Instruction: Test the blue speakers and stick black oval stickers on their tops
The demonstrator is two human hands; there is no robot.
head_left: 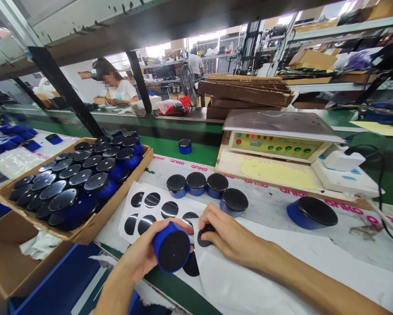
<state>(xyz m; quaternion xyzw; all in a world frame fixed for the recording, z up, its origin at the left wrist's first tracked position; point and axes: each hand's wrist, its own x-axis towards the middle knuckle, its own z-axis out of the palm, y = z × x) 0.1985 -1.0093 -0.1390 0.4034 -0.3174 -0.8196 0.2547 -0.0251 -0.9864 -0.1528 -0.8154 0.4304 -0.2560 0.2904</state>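
My left hand [137, 259] is wrapped round a blue cylindrical housing [157, 243], whose flat black end faces me. Just right of it, my right hand [227, 236] pinches a round black sticker [203, 239] at the edge of a lifted white backing sheet [216, 271]. Whether that sticker is fully off the sheet I cannot tell. Under and behind both hands lies a sticker sheet [159, 217] with several glossy black discs. Beyond the right hand, several blue housings with black tops stand in a row, the closest housing [234, 200] almost by my knuckles.
On the left, a cardboard tray [99, 214] is packed with black-topped blue housings. Single housings stand at right [314, 212] and on the green belt [185, 147]. A control box [278, 142] with lit buttons sits behind. A person [122, 89] works across the line.
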